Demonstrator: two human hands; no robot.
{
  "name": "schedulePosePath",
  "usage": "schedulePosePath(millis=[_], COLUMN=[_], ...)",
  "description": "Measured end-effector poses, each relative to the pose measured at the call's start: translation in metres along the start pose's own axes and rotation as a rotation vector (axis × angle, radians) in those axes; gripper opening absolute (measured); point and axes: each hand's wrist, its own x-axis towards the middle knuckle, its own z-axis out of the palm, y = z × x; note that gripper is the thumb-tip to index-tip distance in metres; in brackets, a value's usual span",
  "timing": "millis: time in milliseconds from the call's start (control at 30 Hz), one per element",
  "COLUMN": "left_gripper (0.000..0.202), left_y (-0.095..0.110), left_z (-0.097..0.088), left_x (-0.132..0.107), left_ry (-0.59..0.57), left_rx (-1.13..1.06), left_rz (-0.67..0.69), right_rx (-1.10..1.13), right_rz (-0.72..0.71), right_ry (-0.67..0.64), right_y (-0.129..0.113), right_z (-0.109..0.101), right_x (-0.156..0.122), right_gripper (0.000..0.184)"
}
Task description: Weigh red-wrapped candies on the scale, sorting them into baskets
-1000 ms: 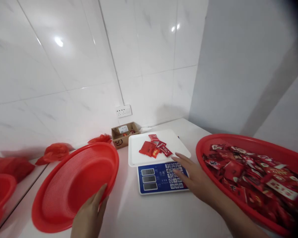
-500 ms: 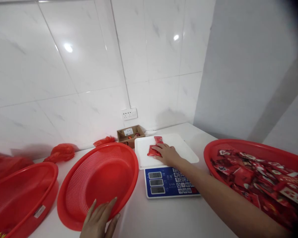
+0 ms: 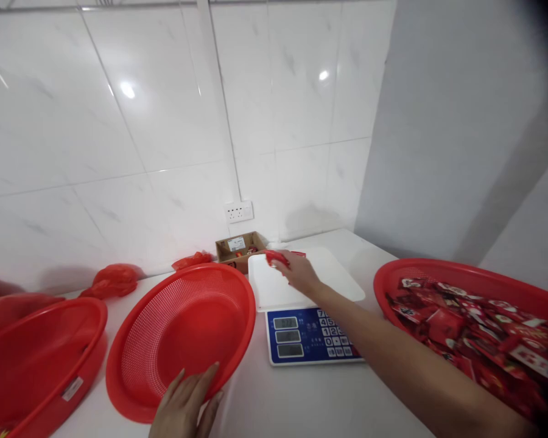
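My right hand (image 3: 296,271) is closed around a small red packet (image 3: 277,257), above the white weighing tray (image 3: 333,286) of a digital scale. Behind the hand, the edge of another red packet (image 3: 298,253) shows on the tray. The scale's blue keypad panel (image 3: 308,328) faces me, partly covered by my right forearm; its display digits are too blurred to read. At the near rim of a red plastic basket (image 3: 196,334), my left hand (image 3: 185,404) has its fingers inside and thumb outside, gripping the edge. That basket has nothing in it.
On the right stands a red basket (image 3: 406,267) filled with red packets (image 3: 466,328). Another red basket (image 3: 59,347) is at the left, with something yellow in its near corner. Red plastic bags (image 3: 114,281) and a small cardboard box (image 3: 240,246) lie along the wall.
My right hand has lifted the front red packet off the tray and moved slightly left and away from me. My left hand stays at the basket rim.
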Motion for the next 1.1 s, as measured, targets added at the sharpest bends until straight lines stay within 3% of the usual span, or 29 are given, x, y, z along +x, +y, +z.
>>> schedulePosePath(millis=[100,167,267,333,433,533,633,733,833,933,1100], left_gripper=[0.037,0.036,0.036,0.037,0.037,0.036,0.036,0.036,0.036,0.037,0.039], left_y=[-0.001,-0.001,-0.003,-0.005,-0.006,-0.006,-0.005,-0.005,-0.005,-0.004,-0.005], left_z=[0.002,0.003,0.003,0.003,0.003,0.004,0.004,0.005,0.007,0.007,0.004], left_x=[0.0,0.0,-0.001,-0.002,-0.002,-0.001,0.0,0.001,0.001,-0.002,-0.01], left_ry=[0.012,0.016,0.005,0.011,0.032,0.042,0.053,0.043,0.004,-0.062,-0.109], left_rx=[0.024,0.03,0.013,0.003,0.009,0.02,0.003,-0.014,-0.042,-0.092,-0.121], left_rz=[0.002,0.006,0.002,0.009,0.033,0.038,0.043,0.027,-0.02,-0.117,-0.218], right_rx=[0.298,0.376,0.293,0.172,-0.071,-0.212,-0.204,-0.189,-0.185,-0.174,-0.09], right_rz=[-0.097,-0.248,-0.386,-0.347,-0.177,0.039,0.048,-0.042,-0.106,-0.067,0.046], right_ry=[-0.004,-0.114,-0.292,-0.299,-0.256,-0.336,-0.447,-0.484,-0.37,-0.264,-0.138], right_y=[-0.057,-0.089,-0.101,-0.081,-0.025,0.032,0.062,0.068,0.063,0.061,0.054], right_z=[0.017,0.028,0.035,0.032,0.021,0.009,0.003,0.004,0.008,0.01,0.006], right_x=[0.007,0.008,0.007,0.01,0.018,0.024,0.017,0.001,-0.012,-0.013,0.001], right_gripper=[0.041,0.054,0.076,0.079,0.078,0.075,0.071,0.07,0.055,0.034,0.023])
